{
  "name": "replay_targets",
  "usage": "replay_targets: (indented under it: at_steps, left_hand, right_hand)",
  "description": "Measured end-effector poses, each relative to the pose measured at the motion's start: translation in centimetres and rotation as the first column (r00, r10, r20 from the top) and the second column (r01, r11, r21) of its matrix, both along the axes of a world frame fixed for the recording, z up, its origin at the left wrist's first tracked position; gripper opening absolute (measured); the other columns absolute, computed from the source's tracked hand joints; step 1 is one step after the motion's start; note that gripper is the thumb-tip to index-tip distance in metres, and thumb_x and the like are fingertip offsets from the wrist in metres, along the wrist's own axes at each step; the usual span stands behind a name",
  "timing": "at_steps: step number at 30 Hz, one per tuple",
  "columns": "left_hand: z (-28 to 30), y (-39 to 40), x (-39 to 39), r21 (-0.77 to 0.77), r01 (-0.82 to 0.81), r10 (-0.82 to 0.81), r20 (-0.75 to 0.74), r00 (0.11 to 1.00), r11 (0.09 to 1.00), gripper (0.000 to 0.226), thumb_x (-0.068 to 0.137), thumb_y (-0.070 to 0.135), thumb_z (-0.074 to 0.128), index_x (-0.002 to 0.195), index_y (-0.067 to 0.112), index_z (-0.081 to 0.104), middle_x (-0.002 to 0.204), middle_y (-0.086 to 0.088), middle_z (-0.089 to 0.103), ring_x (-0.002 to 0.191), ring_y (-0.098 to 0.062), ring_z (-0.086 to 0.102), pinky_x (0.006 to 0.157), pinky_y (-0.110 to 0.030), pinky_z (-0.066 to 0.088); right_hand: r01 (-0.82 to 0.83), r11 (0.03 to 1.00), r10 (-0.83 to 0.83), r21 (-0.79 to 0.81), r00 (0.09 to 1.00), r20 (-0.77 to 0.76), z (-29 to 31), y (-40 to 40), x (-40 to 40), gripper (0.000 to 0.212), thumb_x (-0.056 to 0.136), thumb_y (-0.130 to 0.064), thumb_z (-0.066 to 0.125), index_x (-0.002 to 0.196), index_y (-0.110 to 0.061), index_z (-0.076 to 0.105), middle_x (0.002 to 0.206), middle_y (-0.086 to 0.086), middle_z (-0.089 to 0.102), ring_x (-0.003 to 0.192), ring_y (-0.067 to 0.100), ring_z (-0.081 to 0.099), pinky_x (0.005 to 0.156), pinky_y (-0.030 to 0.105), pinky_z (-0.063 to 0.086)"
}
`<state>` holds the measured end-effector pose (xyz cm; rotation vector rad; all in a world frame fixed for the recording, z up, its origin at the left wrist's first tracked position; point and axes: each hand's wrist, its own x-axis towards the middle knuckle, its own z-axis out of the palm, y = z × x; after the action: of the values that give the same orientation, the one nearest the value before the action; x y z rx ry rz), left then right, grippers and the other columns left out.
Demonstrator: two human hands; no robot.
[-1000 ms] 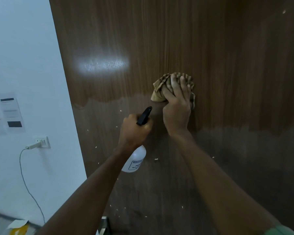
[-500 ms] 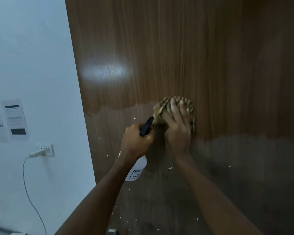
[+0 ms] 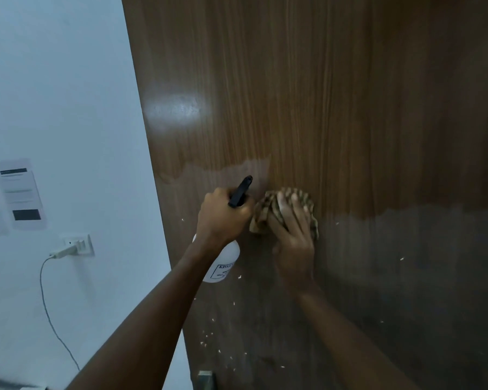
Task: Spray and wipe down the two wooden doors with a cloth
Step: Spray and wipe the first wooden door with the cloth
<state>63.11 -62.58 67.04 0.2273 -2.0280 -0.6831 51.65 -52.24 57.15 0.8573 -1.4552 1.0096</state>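
A brown wooden door [image 3: 335, 94] fills most of the view; its upper part looks darker and glossy, its lower part dull with pale specks. My right hand [image 3: 292, 237] presses a crumpled tan checked cloth [image 3: 306, 199] flat against the door at mid height, fingers spread over it. Just to its left, my left hand [image 3: 221, 218] grips a white spray bottle [image 3: 223, 263] by its neck, the black nozzle [image 3: 240, 191] pointing up toward the door. Only one door is in view.
A white wall [image 3: 68, 108] lies left of the door's edge. It carries taped paper sheets [image 3: 19, 192] and a socket with a plug [image 3: 74, 247] and hanging cable. A small metal piece [image 3: 206, 380] sits at the door's foot.
My right hand has slid the cloth down the door over the last second. The left hand with the bottle stayed close beside it. The view has shifted so the door sits further right.
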Motion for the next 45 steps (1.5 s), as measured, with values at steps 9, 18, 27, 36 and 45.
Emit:
replay_targets:
  at_steps: [9,18,27,36,45]
  left_hand:
    - [0.1,-1.4,1.6,0.01,-0.014,0.013,0.055,0.998,1.0,0.042,0.085,0.041,0.059,0.068,0.003,0.056,0.052,0.001,0.046,0.044,-0.014,0.034,0.049,-0.035,0.033]
    - [-1.2,-1.1,3.6,0.049,-0.178,0.167,0.174,0.97,0.983,0.034,0.097,0.032,0.071,0.067,0.022,0.061,0.057,0.002,0.057,0.046,-0.013,0.049,0.05,-0.026,0.04]
    - [-0.5,-0.5,5.7,0.085,-0.247,0.245,0.032,0.969,0.965,0.045,0.096,0.033,0.071,0.057,0.022,0.052,0.05,0.006,0.048,0.044,-0.01,0.04,0.047,-0.026,0.034]
    - [0.4,-3.6,6.6,0.059,-0.162,0.163,-0.003,0.987,0.985,0.04,0.097,0.029,0.07,0.061,0.021,0.053,0.054,-0.002,0.051,0.047,-0.017,0.043,0.05,-0.03,0.036]
    - [-0.3,-7.4,8.3,0.101,-0.085,0.088,-0.018,0.996,0.991,0.038,0.094,0.041,0.07,0.065,0.019,0.06,0.057,-0.004,0.057,0.048,-0.019,0.049,0.051,-0.032,0.039]
  right_hand:
    - [0.026,0.994,-0.02,-0.106,0.999,0.05,10.8,-3.5,-0.1,0.042,0.098,0.009,0.048,0.124,-0.011,0.074,0.154,0.01,0.052,0.15,0.035,0.038,0.118,0.055,0.036]
    - [-0.026,0.992,0.045,-0.123,0.986,0.161,12.7,-2.9,2.1,0.048,0.096,0.009,0.048,0.131,-0.016,0.07,0.158,0.004,0.048,0.153,0.03,0.032,0.122,0.049,0.033]
    - [-0.042,0.997,0.046,0.071,0.998,-0.045,5.2,-4.6,3.1,0.052,0.093,0.009,0.045,0.133,-0.014,0.069,0.161,0.009,0.044,0.155,0.033,0.029,0.123,0.056,0.028]
    - [-0.083,0.996,0.085,-0.027,0.994,0.07,11.2,-7.9,4.2,0.048,0.093,0.007,0.045,0.126,-0.013,0.073,0.158,0.008,0.048,0.154,0.032,0.031,0.127,0.048,0.021]
    - [-0.059,0.998,0.059,-0.006,0.996,-0.06,5.3,-10.2,6.2,0.042,0.093,0.01,0.051,0.119,-0.011,0.077,0.149,0.009,0.058,0.148,0.033,0.042,0.123,0.054,0.03]
